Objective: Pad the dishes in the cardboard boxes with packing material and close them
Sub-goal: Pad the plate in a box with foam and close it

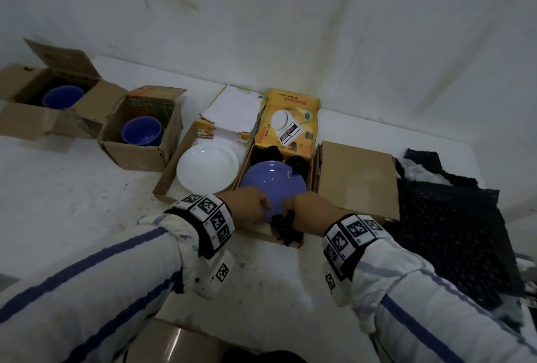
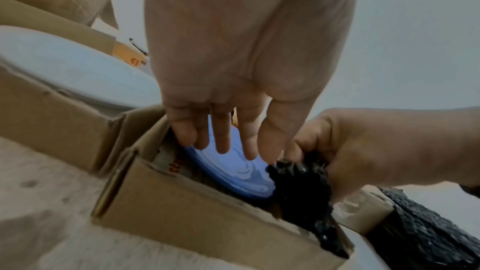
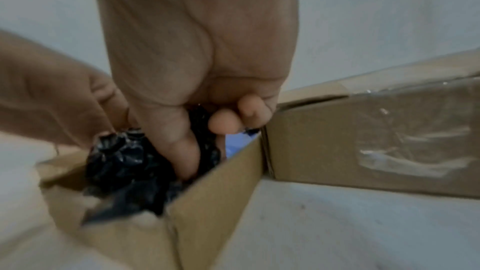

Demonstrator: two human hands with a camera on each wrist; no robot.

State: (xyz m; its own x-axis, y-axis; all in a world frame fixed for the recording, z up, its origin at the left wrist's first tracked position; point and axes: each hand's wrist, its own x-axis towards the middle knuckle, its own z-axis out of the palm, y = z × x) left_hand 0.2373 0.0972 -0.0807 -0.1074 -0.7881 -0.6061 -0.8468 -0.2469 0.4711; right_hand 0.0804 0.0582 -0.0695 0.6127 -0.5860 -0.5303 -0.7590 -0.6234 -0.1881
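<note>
A blue plate lies in the open middle cardboard box. My left hand is at the plate's near rim. In the left wrist view its fingers are straight and lie against the blue plate, which looks tilted. My right hand grips a crumpled wad of black packing material at the box's near right corner. The right wrist view shows the curled fingers round the black wad, inside the box wall. More black wads sit behind the plate.
A white plate lies in an open box to the left. Further left, two open boxes hold blue bowls. A yellow kitchen-scale carton stands behind. A brown flap is to the right, and beyond it a black bubble-wrap sheet.
</note>
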